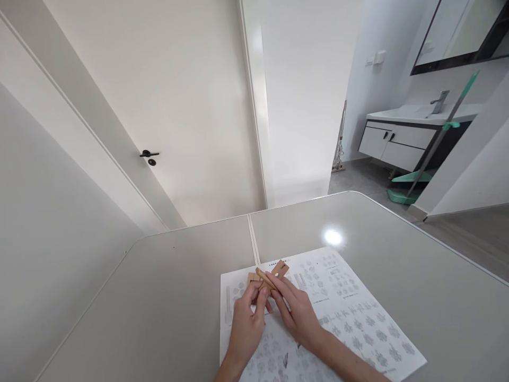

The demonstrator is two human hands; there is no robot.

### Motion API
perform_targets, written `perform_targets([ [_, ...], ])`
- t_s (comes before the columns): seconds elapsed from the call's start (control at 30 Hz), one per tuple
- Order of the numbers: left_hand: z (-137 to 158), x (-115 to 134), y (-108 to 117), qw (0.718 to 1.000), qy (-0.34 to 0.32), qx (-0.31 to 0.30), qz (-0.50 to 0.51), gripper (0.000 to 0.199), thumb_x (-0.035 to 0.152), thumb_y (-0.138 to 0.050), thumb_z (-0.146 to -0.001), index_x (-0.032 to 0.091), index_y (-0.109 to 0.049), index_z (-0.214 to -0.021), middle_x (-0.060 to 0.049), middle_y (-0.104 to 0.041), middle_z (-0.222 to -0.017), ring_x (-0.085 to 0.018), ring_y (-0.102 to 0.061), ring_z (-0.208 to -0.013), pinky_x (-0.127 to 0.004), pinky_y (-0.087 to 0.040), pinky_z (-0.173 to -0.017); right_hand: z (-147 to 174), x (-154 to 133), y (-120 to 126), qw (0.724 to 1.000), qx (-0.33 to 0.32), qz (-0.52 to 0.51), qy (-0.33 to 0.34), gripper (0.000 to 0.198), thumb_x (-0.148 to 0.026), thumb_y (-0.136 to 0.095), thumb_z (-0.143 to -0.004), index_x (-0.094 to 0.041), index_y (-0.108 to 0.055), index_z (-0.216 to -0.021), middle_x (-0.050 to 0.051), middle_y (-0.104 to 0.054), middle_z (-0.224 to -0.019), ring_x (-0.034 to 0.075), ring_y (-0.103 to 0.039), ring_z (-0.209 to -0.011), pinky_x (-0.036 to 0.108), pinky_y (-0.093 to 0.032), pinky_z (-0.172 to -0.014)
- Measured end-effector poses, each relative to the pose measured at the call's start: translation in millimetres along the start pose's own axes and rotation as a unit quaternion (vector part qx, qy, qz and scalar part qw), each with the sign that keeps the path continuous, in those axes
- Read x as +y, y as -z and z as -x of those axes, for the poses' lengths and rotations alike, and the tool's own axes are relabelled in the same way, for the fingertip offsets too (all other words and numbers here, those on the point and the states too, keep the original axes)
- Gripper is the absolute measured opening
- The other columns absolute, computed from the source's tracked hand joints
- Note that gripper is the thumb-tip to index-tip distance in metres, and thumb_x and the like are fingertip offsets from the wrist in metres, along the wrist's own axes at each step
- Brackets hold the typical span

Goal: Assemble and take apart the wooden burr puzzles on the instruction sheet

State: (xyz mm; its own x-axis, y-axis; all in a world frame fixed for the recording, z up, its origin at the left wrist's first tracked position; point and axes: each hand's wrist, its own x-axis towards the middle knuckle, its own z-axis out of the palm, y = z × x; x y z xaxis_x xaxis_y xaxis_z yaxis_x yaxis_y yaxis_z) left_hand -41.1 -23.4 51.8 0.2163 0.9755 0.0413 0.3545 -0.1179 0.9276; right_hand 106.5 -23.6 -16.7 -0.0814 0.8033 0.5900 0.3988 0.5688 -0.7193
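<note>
Over a white printed sheet (358,318) on the table, both my hands are closed on one small assembly of light-brown wooden pieces (280,269). My left hand (248,318) pinches it from the left, between thumb and fingers. On the other side my right hand (296,310) grips it with its fingertips. One narrow wooden strip (265,278) lies slantwise across the top. A flat piece sticks out to the upper right and bears a dark mark. My fingers hide the middle, so how the pieces join cannot be made out. Rows of small grey diagrams cover the sheet.
The grey table (159,307) has a pale seam (253,239) and a rounded far edge. Behind it stand a white door (191,106) with a black handle (149,154). At the right are a sink cabinet (397,140) and a green broom and dustpan (403,196).
</note>
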Motion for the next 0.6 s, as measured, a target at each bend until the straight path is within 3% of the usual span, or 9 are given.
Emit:
perform_targets([
  [0.13, 3.6, 1.8, -12.4, 0.999, 0.008, 0.030, 0.006, 0.039, 0.052, -0.046, -0.101, 0.020, -0.067, -0.110, -0.005, -0.071, -0.083, -0.020, -0.066, -0.066, -0.027, -0.048, -0.056, -2.5, 0.3, 3.0, 0.998, 0.049, 0.019, 0.037, 0.044, -0.017, -0.038, -0.107, -0.028, -0.048, -0.148, 0.011, -0.072, -0.115, 0.021, -0.073, -0.090, 0.031, -0.061, -0.069],
  [0.27, 5.6, 1.7, -25.4, 0.997, -0.009, 0.070, -0.008, 0.036, 0.050, -0.046, -0.102, 0.021, -0.066, -0.110, -0.007, -0.074, -0.087, -0.023, -0.071, -0.073, -0.031, -0.052, -0.064, -4.2, 0.4, 6.2, 0.995, 0.086, 0.024, 0.041, 0.038, -0.017, -0.042, -0.105, -0.026, -0.056, -0.139, 0.012, -0.073, -0.120, 0.025, -0.072, -0.107, 0.039, -0.062, -0.085],
  [0.47, 7.0, 1.5, -34.2, 0.995, -0.012, 0.084, -0.049, 0.034, 0.049, -0.048, -0.101, 0.023, -0.066, -0.110, -0.007, -0.075, -0.084, -0.024, -0.070, -0.069, -0.030, -0.050, -0.058, -5.6, -2.7, 8.4, 0.995, 0.083, -0.044, -0.016, 0.033, -0.020, -0.039, -0.106, -0.024, -0.059, -0.132, 0.012, -0.073, -0.116, 0.023, -0.073, -0.098, 0.036, -0.063, -0.079],
  [0.6, 4.9, 0.4, -34.1, 0.996, -0.025, 0.080, -0.040, 0.034, 0.049, -0.048, -0.101, 0.022, -0.067, -0.109, -0.008, -0.075, -0.088, -0.025, -0.072, -0.074, -0.031, -0.052, -0.060, -7.3, -3.3, 9.7, 0.995, 0.080, -0.051, -0.015, 0.033, -0.020, -0.039, -0.106, -0.025, -0.059, -0.132, 0.011, -0.072, -0.117, 0.023, -0.072, -0.100, 0.036, -0.062, -0.082],
])
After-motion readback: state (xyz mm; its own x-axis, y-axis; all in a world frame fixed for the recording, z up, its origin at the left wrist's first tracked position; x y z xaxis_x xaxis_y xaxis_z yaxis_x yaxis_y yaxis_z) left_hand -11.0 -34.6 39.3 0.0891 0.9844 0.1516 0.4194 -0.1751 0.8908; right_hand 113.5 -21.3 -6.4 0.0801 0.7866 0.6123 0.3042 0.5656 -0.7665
